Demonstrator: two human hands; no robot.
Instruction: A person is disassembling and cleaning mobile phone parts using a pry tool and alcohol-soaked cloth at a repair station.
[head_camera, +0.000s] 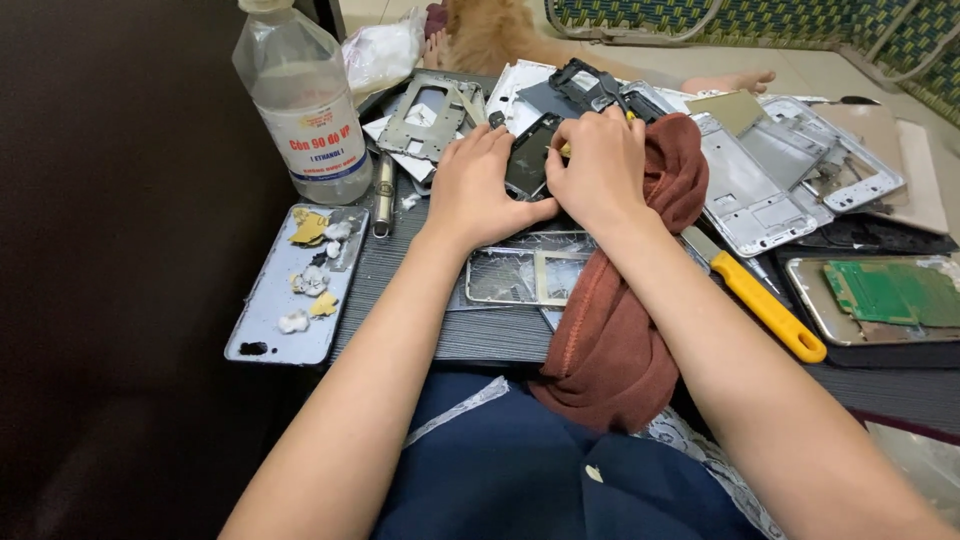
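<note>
My left hand (476, 185) and my right hand (596, 165) both grip a small dark phone part (528, 155) held upright over the table's middle. My right hand also pinches a thin yellow-tipped tool (566, 149) against that part. A reddish-brown cloth (620, 320) lies under my right wrist and hangs down over my lap. Just below my hands rests a metal phone frame with cracked glass (520, 272).
A clear plastic liquid bottle (305, 105) stands at the left. A silver phone back cover (292, 285) holds scraps. A yellow-handled knife (765, 305) lies right of the cloth. Several white and metal phone frames (760, 175) and a green circuit board (895, 292) fill the right side.
</note>
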